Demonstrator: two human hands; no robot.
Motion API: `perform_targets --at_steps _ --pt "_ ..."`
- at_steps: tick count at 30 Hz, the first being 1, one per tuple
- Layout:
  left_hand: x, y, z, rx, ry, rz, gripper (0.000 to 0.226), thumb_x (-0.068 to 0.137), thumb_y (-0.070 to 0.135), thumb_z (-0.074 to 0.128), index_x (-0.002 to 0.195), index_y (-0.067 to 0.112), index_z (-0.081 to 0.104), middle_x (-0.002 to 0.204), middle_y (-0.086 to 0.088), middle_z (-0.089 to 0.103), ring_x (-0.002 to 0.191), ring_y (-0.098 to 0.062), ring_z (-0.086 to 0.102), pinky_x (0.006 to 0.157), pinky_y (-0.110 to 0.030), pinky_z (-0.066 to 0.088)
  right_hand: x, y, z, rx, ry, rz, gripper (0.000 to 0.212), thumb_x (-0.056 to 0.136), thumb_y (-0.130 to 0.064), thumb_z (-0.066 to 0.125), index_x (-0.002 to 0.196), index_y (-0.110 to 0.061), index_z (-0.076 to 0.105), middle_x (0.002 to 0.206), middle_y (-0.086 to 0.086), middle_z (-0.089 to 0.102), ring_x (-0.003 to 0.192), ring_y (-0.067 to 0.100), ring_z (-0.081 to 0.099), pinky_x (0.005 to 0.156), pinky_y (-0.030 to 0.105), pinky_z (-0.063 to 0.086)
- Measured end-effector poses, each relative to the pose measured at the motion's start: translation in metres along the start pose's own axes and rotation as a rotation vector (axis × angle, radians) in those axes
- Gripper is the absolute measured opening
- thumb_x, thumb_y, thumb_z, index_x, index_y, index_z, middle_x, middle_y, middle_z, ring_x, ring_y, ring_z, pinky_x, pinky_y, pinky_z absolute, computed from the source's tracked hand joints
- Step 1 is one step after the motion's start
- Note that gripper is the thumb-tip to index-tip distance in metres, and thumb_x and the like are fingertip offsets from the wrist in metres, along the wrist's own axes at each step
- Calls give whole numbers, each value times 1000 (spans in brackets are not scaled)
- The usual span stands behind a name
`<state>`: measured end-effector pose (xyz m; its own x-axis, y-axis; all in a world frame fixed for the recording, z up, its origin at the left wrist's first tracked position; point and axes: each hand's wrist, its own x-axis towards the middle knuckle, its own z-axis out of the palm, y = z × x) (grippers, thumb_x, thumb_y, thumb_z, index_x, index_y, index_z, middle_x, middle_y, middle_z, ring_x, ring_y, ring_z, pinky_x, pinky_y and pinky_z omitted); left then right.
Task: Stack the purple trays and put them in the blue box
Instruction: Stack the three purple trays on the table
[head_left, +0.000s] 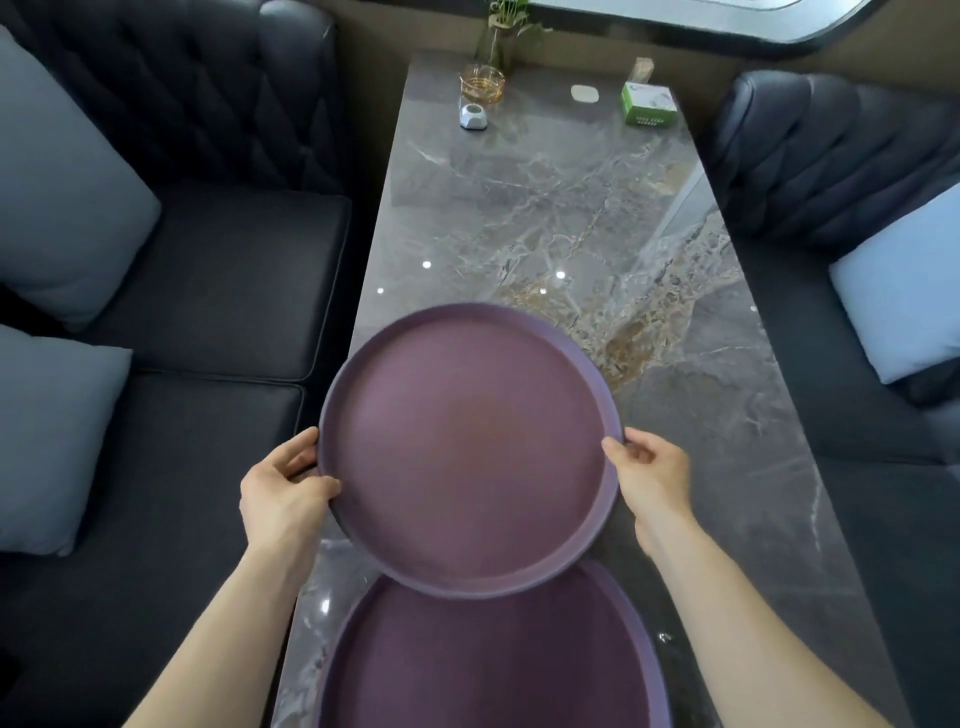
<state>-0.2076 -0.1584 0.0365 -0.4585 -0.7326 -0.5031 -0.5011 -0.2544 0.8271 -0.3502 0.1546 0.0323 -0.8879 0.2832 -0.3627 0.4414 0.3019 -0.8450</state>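
Hands, left hand and right hand, grip upper purple tray by opposite rims, overlapping near tray on desk.

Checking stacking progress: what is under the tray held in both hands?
Under the held tray lies a second purple tray on the marble table. Its far edge is covered, so contact is unclear.
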Motion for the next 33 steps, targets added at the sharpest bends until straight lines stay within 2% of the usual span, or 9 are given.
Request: perform_targets --at_steps 2,6,9,12,16,21,27,30,33 --pt "-15 -7 -10 16 -24 16 69 62 -18 63 115 25 72 95 7 75 83 -14 72 85 -37 57 -21 17 -13 -25 83 -6 26 80 -9 75 105 -7 69 75 -5 62 65 6 56 66 20 45" --pt "-49 -28 -32 136 -42 43 69 58 -14 64 105 36 73 90 11 75 78 -8 71 78 -34 57 -71 54 -40 -153 156 -19 16 76 -10 77 89 -15 69 73 2 65 71 22 62 77 39 53" --pt "-72 -42 -46 307 -19 83 64 58 -5 64 98 46 68 88 18 73 80 -4 70 79 -35 56 -105 80 -56 -275 189 -34 17 74 -14 80 80 -23 66 68 -4 66 69 20 63 70 33 48" --pt "-91 -59 -57 412 -9 122 62 58 1 64 106 40 69 88 19 71 80 -3 68 78 -36 55 -134 100 -68 -349 233 -32 19 74 -16 80 76 -26 64 64 -7 64 63 11 59 65 30 41" --pt "-110 -81 -67 500 -13 183 54 62 8 72 105 39 69 78 25 66 74 1 64 69 -31 48 -164 121 -81 -370 294 -9 15 76 -14 78 79 -24 67 73 -3 65 70 21 60 69 32 44" --pt "-129 -109 -75 583 -11 217 47 69 12 77 110 33 68 77 19 68 75 -11 63 69 -32 44 -184 143 -93 -423 331 -17 13 76 -11 79 88 -14 75 88 7 66 77 25 57 75 30 43" --pt "-140 -122 -81 631 -14 224 45 70 14 76 107 36 65 82 18 69 81 -15 66 68 -33 45 -199 163 -98 -440 350 31 12 76 -13 79 87 -16 76 85 6 72 81 29 63 72 31 46" --pt "-144 -127 -83 667 -18 221 45 70 15 75 108 36 64 84 17 69 79 -15 63 66 -32 44 -205 171 -99 -435 363 45 12 74 -11 80 85 -15 76 79 6 73 74 27 61 72 32 49" --pt "-148 -131 -83 682 -21 214 45 71 15 73 109 37 64 88 17 71 86 -18 67 70 -34 49 -209 178 -99 -446 359 55 16 72 -10 82 87 -13 77 80 8 74 79 31 66 78 37 52"
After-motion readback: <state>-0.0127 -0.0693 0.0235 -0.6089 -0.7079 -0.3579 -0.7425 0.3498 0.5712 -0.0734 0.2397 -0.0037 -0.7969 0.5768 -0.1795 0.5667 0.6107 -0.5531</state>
